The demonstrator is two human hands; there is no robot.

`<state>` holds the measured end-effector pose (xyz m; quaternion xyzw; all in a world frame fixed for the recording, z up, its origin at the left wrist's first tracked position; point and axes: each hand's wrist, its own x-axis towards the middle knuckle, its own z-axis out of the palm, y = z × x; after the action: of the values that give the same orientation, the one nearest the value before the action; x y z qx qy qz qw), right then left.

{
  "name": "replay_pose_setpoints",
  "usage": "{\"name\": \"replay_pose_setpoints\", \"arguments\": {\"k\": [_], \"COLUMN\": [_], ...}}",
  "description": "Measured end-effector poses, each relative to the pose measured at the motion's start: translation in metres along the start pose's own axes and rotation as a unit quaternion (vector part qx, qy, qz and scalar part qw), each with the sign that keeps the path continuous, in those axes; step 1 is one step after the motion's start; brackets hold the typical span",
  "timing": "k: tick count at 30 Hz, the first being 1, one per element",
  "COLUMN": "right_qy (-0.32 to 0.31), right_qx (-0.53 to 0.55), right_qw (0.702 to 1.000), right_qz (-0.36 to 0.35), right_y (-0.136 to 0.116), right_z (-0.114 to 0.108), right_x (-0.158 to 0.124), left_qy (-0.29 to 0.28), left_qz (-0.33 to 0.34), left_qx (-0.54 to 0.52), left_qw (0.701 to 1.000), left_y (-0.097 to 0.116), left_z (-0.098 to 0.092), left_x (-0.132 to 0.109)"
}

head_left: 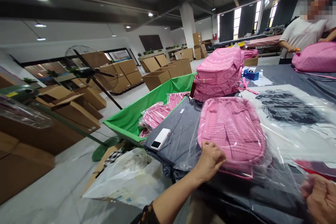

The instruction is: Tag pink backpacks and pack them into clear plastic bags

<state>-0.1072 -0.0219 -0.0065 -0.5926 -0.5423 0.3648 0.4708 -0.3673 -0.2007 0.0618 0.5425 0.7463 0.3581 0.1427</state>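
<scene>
A pink backpack (231, 129) lies flat inside a clear plastic bag (278, 168) at the near edge of the dark-covered table. My left hand (211, 159) is closed at the backpack's lower left, its fingers pinching the plastic. At the lower right, my right hand (319, 196) grips the bag's loose edge, pulled out sideways; part of this hand is cut off by the frame. Just behind the bagged backpack, more pink backpacks (219, 71) are stacked, with a dark tag hanging at their left side.
A green fabric bin (126, 122) left of the table holds bagged pink items (157, 113). On the table (181, 126) are a white phone (160, 139), a blue tape dispenser (251, 74) and clear plastic sheets (283, 140). Across it, a person (301, 31) handles another pink bag (315, 57). Fans and cartons stand left.
</scene>
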Motion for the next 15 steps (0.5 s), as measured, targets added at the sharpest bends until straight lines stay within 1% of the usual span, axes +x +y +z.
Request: {"name": "replay_pose_setpoints", "arguments": {"k": [1, 3, 5, 6, 8, 10, 12, 15], "right_qy": [0.001, -0.014, -0.049, -0.068, -0.089, -0.087, -0.087, -0.117], "right_qx": [-0.011, -0.062, -0.124, -0.144, -0.157, -0.16, -0.158, -0.138], "right_qw": [1.0, 0.997, 0.988, 0.985, 0.983, 0.983, 0.984, 0.983], "right_qz": [-0.009, -0.045, -0.073, -0.071, -0.038, -0.008, 0.004, 0.029], "right_y": [0.0, -0.001, -0.006, -0.009, -0.015, -0.02, -0.023, -0.019], "right_z": [-0.001, -0.001, 0.0, 0.001, 0.005, 0.009, 0.011, 0.004], "right_x": [0.003, 0.012, 0.023, 0.029, 0.038, 0.043, 0.043, 0.043], "left_qy": [-0.036, -0.109, -0.154, -0.162, -0.166, -0.161, -0.151, -0.133], "left_qz": [-0.033, -0.096, -0.125, -0.128, -0.136, -0.142, -0.148, -0.155], "left_qx": [-0.049, -0.144, -0.195, -0.207, -0.229, -0.243, -0.246, -0.238], "left_qw": [0.998, 0.979, 0.96, 0.956, 0.95, 0.946, 0.946, 0.95], "left_y": [-0.004, -0.013, -0.021, -0.025, -0.029, -0.032, -0.033, -0.033], "left_z": [-0.001, -0.002, 0.0, 0.001, 0.004, 0.006, 0.008, 0.011], "left_x": [0.01, 0.028, 0.04, 0.043, 0.045, 0.043, 0.04, 0.04]}}
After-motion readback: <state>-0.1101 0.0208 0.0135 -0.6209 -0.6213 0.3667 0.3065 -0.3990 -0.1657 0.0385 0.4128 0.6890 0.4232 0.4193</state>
